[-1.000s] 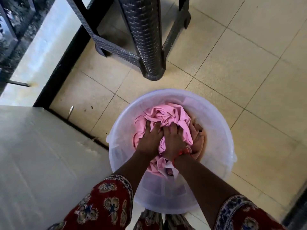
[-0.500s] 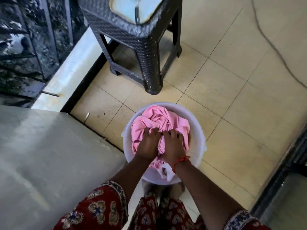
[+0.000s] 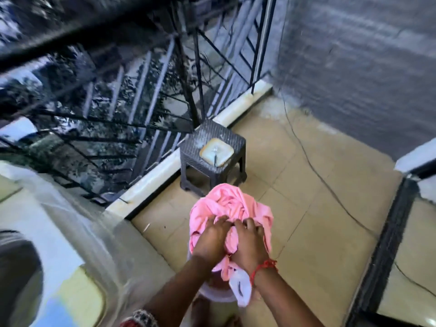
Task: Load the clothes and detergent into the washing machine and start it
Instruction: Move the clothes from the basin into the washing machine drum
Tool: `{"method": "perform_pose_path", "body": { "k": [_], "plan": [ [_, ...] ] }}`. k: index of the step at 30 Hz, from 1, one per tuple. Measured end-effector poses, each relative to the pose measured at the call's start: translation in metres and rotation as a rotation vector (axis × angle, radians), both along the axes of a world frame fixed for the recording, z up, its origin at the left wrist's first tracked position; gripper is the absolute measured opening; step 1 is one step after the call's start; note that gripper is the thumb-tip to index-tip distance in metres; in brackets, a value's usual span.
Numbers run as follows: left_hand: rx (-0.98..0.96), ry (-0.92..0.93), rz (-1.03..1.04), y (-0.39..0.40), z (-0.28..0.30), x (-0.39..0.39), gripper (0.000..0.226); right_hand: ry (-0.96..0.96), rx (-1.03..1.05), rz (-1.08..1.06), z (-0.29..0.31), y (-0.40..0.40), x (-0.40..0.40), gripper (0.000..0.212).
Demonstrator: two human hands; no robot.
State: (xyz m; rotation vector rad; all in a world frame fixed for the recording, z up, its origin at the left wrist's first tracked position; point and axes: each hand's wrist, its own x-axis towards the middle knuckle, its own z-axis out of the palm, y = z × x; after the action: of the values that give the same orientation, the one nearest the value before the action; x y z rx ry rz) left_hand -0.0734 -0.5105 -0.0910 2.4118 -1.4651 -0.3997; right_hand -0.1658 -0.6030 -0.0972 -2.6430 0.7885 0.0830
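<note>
A bundle of pink clothes (image 3: 230,204) is lifted in front of me, held by both hands from above. My left hand (image 3: 210,239) grips the left side of the bundle and my right hand (image 3: 249,244), with a red thread at the wrist, grips the right side. A white piece (image 3: 239,287) hangs below the bundle. Under the clothes only part of the white bucket (image 3: 215,295) shows. The white washing machine (image 3: 59,232) fills the lower left, with a dark round opening (image 3: 16,279) at its near edge.
A dark woven stool (image 3: 212,156) with a pale dish on top stands on the tiled floor by the black balcony railing (image 3: 132,95). A thin cable (image 3: 330,185) runs across the tiles. A dark door threshold (image 3: 387,244) lies to the right.
The pink clothes have risen out of the bucket in both hands. My view has lifted, so the stool, railing and washing machine top now show.
</note>
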Motion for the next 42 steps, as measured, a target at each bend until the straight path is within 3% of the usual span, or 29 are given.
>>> {"method": "perform_pose_path", "body": {
  "k": [4,10,17,21,24,32,39,42],
  "plan": [
    [0.014,-0.006,0.068,0.007,0.093,-0.003,0.057,0.021,-0.013,0.081,0.083,-0.003,0.007,0.067],
    [-0.105,-0.083,0.242,0.042,0.208,0.012,0.056,-0.147,-0.115,0.227,0.191,0.014,0.039,0.066],
    [-0.273,-0.297,0.487,0.123,0.305,0.043,0.050,-0.343,-0.123,0.420,0.312,0.087,0.089,0.066],
    [-0.322,-0.379,0.644,0.198,0.340,0.063,0.055,-0.422,-0.105,0.554,0.352,0.157,0.125,0.060],
    [-0.350,-0.438,0.755,0.266,0.359,0.069,0.059,-0.483,-0.091,0.673,0.369,0.222,0.148,0.053],
    [-0.294,-0.479,0.968,0.444,0.360,0.089,0.059,-0.481,0.007,0.887,0.372,0.398,0.194,0.063],
    [-0.068,-0.421,1.088,0.539,0.320,0.110,0.061,-0.390,0.122,0.968,0.318,0.503,0.230,0.074],
    [-0.019,-0.295,1.111,0.554,0.273,0.117,0.057,-0.294,0.147,0.972,0.272,0.522,0.239,0.080]
  ]
}}
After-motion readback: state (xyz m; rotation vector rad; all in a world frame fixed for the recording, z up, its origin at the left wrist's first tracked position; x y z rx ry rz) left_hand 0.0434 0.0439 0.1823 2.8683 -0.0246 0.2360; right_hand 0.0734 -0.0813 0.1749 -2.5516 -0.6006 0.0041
